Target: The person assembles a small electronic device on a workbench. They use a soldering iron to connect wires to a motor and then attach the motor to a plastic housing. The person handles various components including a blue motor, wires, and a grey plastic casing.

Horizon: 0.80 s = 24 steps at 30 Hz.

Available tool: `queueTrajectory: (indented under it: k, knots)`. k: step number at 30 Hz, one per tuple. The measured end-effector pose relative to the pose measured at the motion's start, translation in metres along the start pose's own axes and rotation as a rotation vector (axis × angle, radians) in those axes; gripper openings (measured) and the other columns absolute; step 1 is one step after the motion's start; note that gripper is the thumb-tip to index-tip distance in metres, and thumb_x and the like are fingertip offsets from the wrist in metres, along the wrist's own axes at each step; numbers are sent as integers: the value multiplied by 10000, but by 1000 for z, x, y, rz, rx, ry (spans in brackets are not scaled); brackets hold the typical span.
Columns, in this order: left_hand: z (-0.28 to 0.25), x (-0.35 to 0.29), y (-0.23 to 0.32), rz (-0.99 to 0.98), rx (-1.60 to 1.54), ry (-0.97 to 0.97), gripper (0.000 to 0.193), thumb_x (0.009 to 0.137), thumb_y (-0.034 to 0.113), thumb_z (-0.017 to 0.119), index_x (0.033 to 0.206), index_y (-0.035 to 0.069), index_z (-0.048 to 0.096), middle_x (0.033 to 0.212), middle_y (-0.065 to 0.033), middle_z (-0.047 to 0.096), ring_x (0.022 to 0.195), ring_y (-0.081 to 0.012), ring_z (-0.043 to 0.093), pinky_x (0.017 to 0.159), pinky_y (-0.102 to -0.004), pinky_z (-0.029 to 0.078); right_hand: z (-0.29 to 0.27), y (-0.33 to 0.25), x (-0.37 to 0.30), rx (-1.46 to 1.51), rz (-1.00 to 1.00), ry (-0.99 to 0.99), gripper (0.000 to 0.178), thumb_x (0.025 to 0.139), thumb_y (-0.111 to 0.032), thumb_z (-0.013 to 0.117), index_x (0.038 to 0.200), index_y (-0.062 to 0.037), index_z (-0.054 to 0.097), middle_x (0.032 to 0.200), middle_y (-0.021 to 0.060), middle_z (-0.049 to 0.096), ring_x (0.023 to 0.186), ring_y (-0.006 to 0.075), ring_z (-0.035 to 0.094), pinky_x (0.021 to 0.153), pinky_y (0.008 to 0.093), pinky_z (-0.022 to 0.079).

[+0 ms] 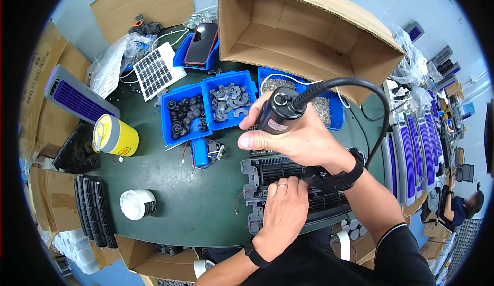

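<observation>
My right hand (312,138) is wrapped round the black body of an electric screwdriver (278,115), whose thick cable loops off to the right. Its tip is hidden under the hand. Below it several grey fan housings (249,193) lie side by side at the table's front edge, with black ribbed fan rotors (280,173) in them. Bent and close together, the fingers of my left hand (284,210) press down on the middle housing; what lies under the fingertips is hidden. Thin wires stick out at the housings' left ends.
Blue bins (165,124) hold black wheels, grey brackets and small screws. A blue motor part (201,153) sits before them. Left are a yellow cup (123,136), a white jar (138,204) and black rotors (92,211). An open cardboard box (309,41) stands behind; purple-grey fans (406,157) line the right.
</observation>
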<state>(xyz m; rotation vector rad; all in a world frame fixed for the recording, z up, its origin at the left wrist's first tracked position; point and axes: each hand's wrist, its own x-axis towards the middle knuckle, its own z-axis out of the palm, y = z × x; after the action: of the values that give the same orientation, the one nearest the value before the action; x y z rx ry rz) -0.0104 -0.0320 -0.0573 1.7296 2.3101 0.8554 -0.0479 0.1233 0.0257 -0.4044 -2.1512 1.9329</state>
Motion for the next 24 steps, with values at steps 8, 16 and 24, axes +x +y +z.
queueTrajectory:
  k: [8,16,24]
  knots:
    - [0,0,-1,18,15,2,214,749,7,661,961,-13,666,998,-146,576,962,-302,559,855,-407,424,1,-1,-7,222,6,58,349,816,-102,923,1075,-28,701,1010,81,743,952,162,730,851,324,604]
    - [0,1,-4,25,-2,48,244,810,41,629,1050,-2,643,948,-126,551,918,-285,553,832,-397,423,-10,-37,-34,93,-157,94,530,813,-263,936,1176,1,654,1006,114,741,998,246,752,882,376,610]
    - [16,0,-11,-50,-231,30,593,835,-1,576,1423,-53,519,1380,-267,564,1337,-451,521,1133,-543,416,9,-39,-56,131,-42,20,600,699,-287,998,1090,3,647,970,127,745,974,239,758,903,388,619]
